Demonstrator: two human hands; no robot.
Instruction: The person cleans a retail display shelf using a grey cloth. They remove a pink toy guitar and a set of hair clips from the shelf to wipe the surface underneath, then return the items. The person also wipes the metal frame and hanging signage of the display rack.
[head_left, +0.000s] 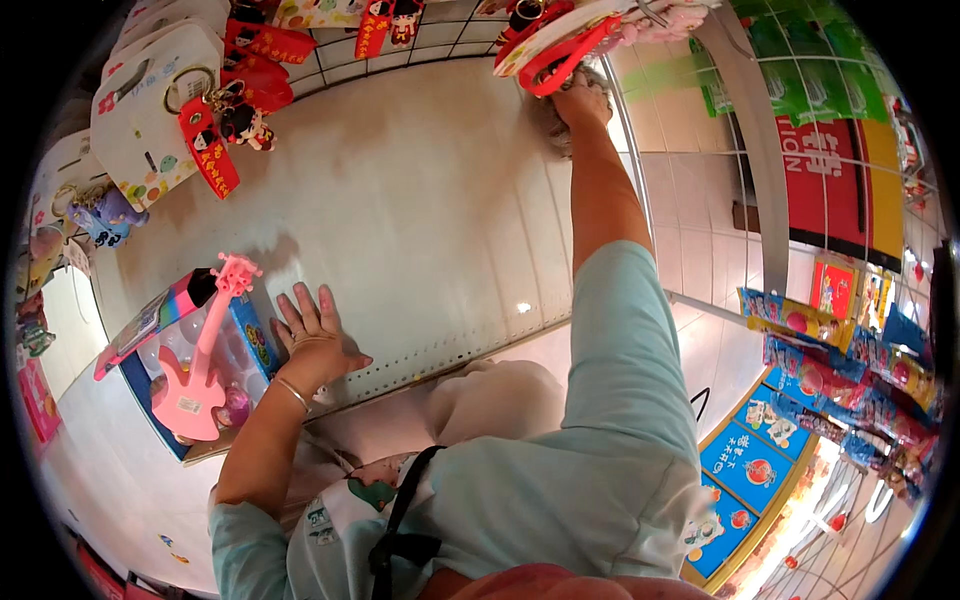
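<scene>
My left hand (315, 341) rests palm down on a white metal shelf (390, 225), fingers spread and nothing in them. Just left of it stands a box (259, 334) holding clear round capsules, with a pink toy guitar (193, 390) lying over its top. At the far right end of the shelf, my right hand (583, 101) presses a grey cloth (555, 127) against the surface. Hanging red straps and cards partly hide that hand. Greyish smears mark parts of the shelf, and its front edge is perforated with small holes.
Keychains with red straps (208, 157) on white cards (150, 120) hang over the shelf's left side. Wire mesh (679, 187) with green packets (795, 75) borders the right. Colourful snack bags (832, 360) hang near a blue display (757, 450).
</scene>
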